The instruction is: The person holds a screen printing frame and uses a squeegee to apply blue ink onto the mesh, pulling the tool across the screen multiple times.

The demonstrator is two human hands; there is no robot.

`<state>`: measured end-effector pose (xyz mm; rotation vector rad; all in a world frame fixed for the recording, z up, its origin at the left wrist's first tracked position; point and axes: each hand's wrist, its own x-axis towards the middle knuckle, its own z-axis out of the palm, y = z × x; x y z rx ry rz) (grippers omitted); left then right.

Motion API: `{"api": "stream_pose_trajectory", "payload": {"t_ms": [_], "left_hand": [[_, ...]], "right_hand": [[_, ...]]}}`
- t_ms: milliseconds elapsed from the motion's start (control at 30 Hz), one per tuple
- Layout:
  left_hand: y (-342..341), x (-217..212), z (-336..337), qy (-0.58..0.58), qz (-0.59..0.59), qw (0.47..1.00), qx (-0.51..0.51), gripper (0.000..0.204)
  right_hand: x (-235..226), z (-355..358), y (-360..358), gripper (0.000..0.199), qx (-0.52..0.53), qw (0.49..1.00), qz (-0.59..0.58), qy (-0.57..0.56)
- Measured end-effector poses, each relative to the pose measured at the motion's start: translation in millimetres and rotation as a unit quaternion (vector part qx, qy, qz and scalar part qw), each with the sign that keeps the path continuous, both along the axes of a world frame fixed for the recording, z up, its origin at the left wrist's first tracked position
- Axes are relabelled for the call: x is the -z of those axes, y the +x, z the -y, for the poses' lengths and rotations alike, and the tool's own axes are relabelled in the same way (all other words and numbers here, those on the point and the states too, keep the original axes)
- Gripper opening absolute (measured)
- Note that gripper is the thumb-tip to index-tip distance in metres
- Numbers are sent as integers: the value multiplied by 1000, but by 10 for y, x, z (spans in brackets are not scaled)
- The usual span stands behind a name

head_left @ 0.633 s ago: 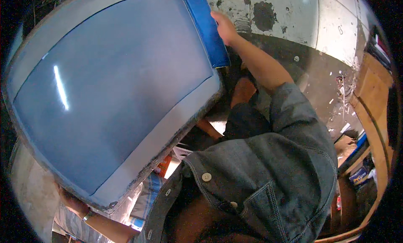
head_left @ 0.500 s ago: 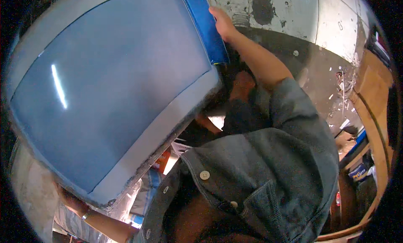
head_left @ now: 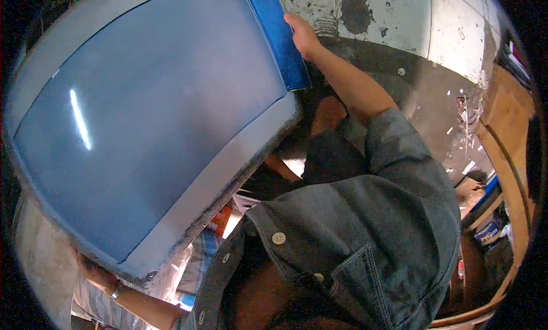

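A large tube television (head_left: 148,113) with a bulging grey-blue screen is tilted in front of me, filling the left and middle of the view. Its grey frame (head_left: 188,210) looks dusty along the edge, and a blue strip (head_left: 279,45) runs down its right side. My right hand (head_left: 303,38) grips the outer edge of that strip, with some fingers out of sight behind it. At the lower left, my left hand (head_left: 98,273) is curled under the frame near its bottom corner, its fingers mostly hidden. A band circles the left wrist.
Stained white tiles (head_left: 394,22) line the wall at the back. Scraps of litter lie on the grey floor (head_left: 422,96) at the right. A curved wooden frame (head_left: 508,159) stands at the far right, with a blue package (head_left: 488,233) inside it. Striped fabric (head_left: 205,256) shows below the television.
The television's blue strip has shifted down very slightly, and my right hand with it. Both hands keep their hold.
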<state>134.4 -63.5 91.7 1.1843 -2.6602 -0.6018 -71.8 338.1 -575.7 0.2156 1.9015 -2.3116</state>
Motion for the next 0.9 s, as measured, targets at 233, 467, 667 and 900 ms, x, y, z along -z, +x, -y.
{"api": "stream_pose_trajectory", "payload": {"t_ms": [233,467,667,900], "left_hand": [[-163,139,-341,74,-82,992,-54,54],[116,-116,282,44,-7,999,-8,56],[-19,17,13,68,-54,995,-46,56],[62,-73,106,-36,53,997,54,54]], "right_hand": [[-322,-71,0,40,-41,984,151,-81],[-469,-128,20,45,-69,990,-18,120],[-606,-108,40,40,-56,986,-6,156],[-406,-88,31,43,-51,997,28,47]]}}
